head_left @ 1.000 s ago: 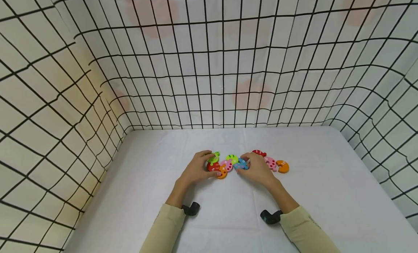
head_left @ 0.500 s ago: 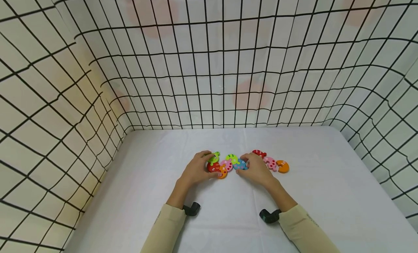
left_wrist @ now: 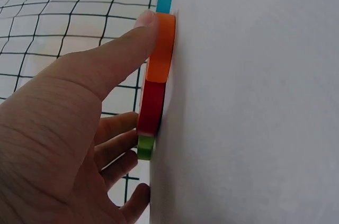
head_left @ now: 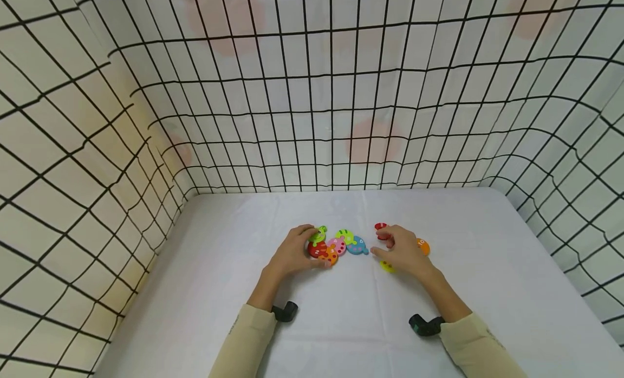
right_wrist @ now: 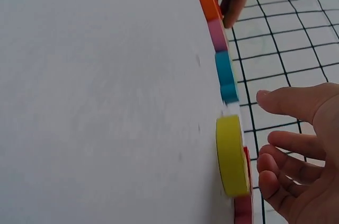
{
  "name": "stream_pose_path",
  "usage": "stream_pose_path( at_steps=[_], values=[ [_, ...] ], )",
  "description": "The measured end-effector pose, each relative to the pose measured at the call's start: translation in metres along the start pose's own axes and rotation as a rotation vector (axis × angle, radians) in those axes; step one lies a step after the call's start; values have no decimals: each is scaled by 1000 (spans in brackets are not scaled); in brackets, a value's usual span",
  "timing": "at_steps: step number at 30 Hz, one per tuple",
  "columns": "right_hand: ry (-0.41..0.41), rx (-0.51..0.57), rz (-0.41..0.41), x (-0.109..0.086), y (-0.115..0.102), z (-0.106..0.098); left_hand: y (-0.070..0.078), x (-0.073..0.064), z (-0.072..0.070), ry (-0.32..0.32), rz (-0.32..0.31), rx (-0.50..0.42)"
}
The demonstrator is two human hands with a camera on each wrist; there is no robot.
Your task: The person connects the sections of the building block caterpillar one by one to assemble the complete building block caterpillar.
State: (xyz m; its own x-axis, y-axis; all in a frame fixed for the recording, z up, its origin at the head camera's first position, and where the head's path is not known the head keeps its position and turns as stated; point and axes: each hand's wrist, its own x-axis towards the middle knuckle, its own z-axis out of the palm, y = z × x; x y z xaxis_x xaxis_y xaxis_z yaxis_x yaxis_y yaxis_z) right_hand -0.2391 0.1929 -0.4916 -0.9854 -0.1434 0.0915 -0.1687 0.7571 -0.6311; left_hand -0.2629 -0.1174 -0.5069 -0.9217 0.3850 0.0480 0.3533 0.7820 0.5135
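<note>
A chain of flat coloured puzzle pieces lies mid-table: green (head_left: 319, 235), red (head_left: 316, 250), orange (head_left: 331, 255), pink (head_left: 337, 245), lime (head_left: 345, 236) and blue (head_left: 358, 245). My left hand (head_left: 312, 248) holds the chain's left end. In the left wrist view, the left hand's (left_wrist: 122, 75) thumb presses the orange piece (left_wrist: 160, 44), and its fingers curl by the red (left_wrist: 152, 105) and green (left_wrist: 145, 148) pieces. My right hand (head_left: 382, 245) hovers relaxed and holds nothing, just over a loose yellow piece (head_left: 387, 267). In the right wrist view, the right hand (right_wrist: 275, 139) is beside the yellow piece (right_wrist: 231, 155).
A red piece (head_left: 381, 226) and an orange piece (head_left: 424, 247) lie partly hidden behind my right hand. The white table (head_left: 341, 324) is fenced by black wire grid walls (head_left: 331, 123) at the back and both sides.
My right hand let go of the blue piece and moved right, off the chain. A yellow piece now shows under it. The left hand stays on the chain's left end.
</note>
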Motion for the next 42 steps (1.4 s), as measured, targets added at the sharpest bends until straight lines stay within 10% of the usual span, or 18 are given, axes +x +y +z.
stream_pose_path(
  at_steps=[42],
  values=[
    [-85,-110,-14,-37,18,-11,-2,-2,-3,7,-10,-3]
  ],
)
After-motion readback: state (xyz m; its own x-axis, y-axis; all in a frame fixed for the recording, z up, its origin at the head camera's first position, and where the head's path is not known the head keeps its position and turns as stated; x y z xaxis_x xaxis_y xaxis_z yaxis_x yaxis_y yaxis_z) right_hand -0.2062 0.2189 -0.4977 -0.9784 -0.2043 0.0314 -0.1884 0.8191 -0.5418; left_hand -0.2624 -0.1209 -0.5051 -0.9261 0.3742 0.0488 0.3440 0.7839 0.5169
